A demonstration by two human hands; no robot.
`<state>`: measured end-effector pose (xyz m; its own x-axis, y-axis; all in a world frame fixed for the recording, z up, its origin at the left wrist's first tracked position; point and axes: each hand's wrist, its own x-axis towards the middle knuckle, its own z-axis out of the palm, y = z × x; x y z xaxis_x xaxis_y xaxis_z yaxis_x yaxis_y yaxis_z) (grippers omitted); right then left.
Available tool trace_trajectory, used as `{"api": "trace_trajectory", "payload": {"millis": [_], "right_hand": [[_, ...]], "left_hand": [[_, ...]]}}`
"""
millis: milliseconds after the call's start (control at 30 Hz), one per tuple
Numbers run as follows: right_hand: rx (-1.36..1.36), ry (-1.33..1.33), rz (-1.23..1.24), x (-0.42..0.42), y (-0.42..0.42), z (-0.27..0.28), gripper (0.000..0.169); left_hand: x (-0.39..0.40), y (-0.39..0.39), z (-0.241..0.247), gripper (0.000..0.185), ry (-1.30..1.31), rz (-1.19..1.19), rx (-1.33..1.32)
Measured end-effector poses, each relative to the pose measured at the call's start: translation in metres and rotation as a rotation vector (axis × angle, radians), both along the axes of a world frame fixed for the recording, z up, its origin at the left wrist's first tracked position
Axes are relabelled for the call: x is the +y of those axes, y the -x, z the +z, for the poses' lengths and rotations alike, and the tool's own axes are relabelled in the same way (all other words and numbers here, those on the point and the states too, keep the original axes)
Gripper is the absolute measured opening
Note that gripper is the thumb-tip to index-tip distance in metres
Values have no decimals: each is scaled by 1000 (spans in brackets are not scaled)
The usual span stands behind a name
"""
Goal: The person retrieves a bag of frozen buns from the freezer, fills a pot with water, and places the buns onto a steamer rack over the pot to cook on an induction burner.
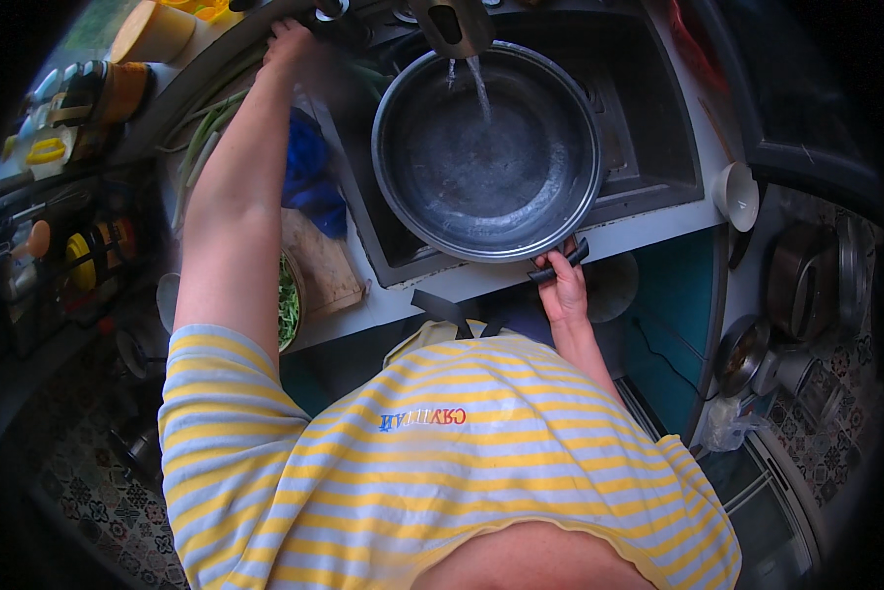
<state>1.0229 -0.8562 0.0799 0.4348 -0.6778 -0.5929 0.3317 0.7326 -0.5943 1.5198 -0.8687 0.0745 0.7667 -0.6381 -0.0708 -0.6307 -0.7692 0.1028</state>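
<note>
A large round metal pan [486,155] rests over the dark kitchen sink [648,133], and water runs into it from the faucet [453,29]. Its black handle [560,262] is at the near side, gripped by my right hand [564,284]. My left hand [287,48] reaches far out to the upper left, beside the sink's back corner; whether it holds something there cannot be told. Green onions [210,133] lie on the counter left of my forearm. Between that arm and the sink is a blue cloth [313,177].
A wooden board [324,258] and a bowl of chopped greens [288,302] lie left of the sink. Jars [110,92] line the left side. At the right are a white bowl [737,197] on the counter edge and a lidded pot [803,280].
</note>
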Motion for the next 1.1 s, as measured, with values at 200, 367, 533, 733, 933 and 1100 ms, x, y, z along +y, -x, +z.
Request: {"api": "trace_trajectory", "payload": {"millis": [200,367,533,733,933,1100], "right_hand": [[-9,-14,6,1,-2,2,40],[-42,-1,27,1,1,-2,40],[-3,16,7,1,-2,1,31],[-21,16,6,1,-2,1,31],[-31,19,18,0,-3,4,31],[-29,23,25,-1,-2,2,31]], "left_hand": [[0,1,5,77,-27,6,6],[0,4,6,76,-41,7,-1],[0,7,9,73,-38,-6,25],[-1,8,8,73,-27,-3,-8],[-1,7,7,72,-6,-12,-3],[0,4,3,73,-4,-20,-18]]}}
